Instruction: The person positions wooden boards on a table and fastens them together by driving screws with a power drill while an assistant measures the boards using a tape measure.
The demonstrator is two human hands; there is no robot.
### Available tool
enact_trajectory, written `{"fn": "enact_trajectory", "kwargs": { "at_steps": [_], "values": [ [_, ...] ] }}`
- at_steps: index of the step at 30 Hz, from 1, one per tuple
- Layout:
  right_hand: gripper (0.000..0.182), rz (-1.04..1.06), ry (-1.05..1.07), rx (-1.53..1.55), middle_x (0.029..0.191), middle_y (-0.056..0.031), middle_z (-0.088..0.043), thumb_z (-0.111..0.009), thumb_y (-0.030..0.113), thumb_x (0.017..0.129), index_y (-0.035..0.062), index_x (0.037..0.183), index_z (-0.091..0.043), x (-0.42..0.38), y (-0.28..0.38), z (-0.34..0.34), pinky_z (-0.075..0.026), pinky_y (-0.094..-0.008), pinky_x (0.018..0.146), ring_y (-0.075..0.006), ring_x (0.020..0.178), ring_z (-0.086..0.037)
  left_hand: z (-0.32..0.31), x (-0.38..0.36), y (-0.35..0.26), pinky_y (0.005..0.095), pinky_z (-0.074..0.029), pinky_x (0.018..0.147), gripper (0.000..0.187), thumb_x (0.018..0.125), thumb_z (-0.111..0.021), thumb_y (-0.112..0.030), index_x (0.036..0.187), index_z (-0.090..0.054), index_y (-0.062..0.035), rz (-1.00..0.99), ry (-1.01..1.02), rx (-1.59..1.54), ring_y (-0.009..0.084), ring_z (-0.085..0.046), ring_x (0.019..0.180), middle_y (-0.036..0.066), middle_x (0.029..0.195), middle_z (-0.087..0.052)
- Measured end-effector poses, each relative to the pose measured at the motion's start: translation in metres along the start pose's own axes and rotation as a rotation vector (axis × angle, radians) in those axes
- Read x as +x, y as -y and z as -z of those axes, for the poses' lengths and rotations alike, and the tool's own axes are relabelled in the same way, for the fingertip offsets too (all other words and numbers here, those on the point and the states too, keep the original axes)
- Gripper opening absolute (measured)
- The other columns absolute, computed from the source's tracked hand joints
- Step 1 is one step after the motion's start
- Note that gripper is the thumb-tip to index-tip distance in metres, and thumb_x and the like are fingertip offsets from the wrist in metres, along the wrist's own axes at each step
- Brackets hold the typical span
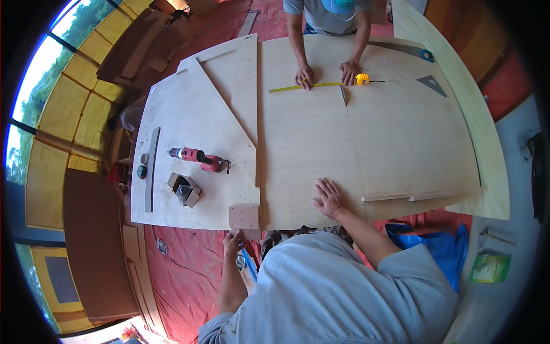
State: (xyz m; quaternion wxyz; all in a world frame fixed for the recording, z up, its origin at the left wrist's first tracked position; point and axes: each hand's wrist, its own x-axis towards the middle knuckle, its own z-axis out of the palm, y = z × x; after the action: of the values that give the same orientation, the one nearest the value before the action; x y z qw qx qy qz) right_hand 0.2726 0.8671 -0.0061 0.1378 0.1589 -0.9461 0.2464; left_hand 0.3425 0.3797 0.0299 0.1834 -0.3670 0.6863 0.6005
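Observation:
My left hand (232,242) is closed on the lower corner of a small brown wooden block (244,217) with several holes, at the near edge of the worktop. Part of the block overhangs that edge, and some of my fingers are hidden beneath it. Flat on the large plywood sheet (309,149) rests my right hand (328,199), open, its fingers stretched forward. Left of the block lie an open cardboard box (184,190) and a red cordless drill (200,159).
Across the sheet, a co-worker's hands (305,76) hold a yellow tape measure (362,79) stretched out. A handsaw (401,50) and a set square (432,85) lie at far right. Thin wood strips (389,197) lie along the near right edge; a long strip (152,170) is at left.

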Motion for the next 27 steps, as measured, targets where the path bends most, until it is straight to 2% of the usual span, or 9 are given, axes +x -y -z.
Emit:
{"fn": "enact_trajectory", "kwargs": {
  "at_steps": [20, 22, 27],
  "values": [
    [0.067, -0.031, 0.054, -0.001, 0.161, -0.0167, -0.047, -0.066, 0.044, 0.094, 0.0036, 0.146, -0.057, 0.002, 0.002, 0.004, -0.023, -0.0497, 0.129, -0.0345, 0.153, -0.039, 0.0, 0.002, 0.005, 0.0392, -0.063, 0.073, 0.028, 0.104, -0.069, -0.034, 0.118, -0.065, -0.0098, 0.026, 0.002, -0.045, 0.0198, -0.07, 0.086, 0.005, 0.101, -0.07],
    [0.063, -0.017, 0.041, -0.03, 0.157, -0.0187, -0.051, -0.065, 0.044, 0.095, 0.0021, 0.142, -0.059, 0.002, 0.002, 0.005, -0.027, -0.0502, 0.127, -0.0363, 0.15, -0.043, 0.001, 0.003, 0.006, 0.0378, -0.064, 0.07, 0.032, 0.1, -0.075, -0.035, 0.116, -0.065, -0.0093, 0.02, 0.009, -0.077, 0.0192, -0.072, 0.083, 0.005, 0.101, -0.071],
    [0.065, -0.027, 0.047, -0.01, 0.158, -0.0176, -0.05, -0.066, 0.044, 0.094, 0.0028, 0.144, -0.059, 0.001, 0.002, 0.005, -0.025, -0.0497, 0.128, -0.0352, 0.151, -0.041, 0.002, 0.008, 0.01, 0.0378, -0.064, 0.068, 0.033, 0.099, -0.076, -0.036, 0.115, -0.065, -0.0089, 0.023, -0.008, -0.077, 0.02, -0.072, 0.082, 0.005, 0.101, -0.07]
  ]
}}
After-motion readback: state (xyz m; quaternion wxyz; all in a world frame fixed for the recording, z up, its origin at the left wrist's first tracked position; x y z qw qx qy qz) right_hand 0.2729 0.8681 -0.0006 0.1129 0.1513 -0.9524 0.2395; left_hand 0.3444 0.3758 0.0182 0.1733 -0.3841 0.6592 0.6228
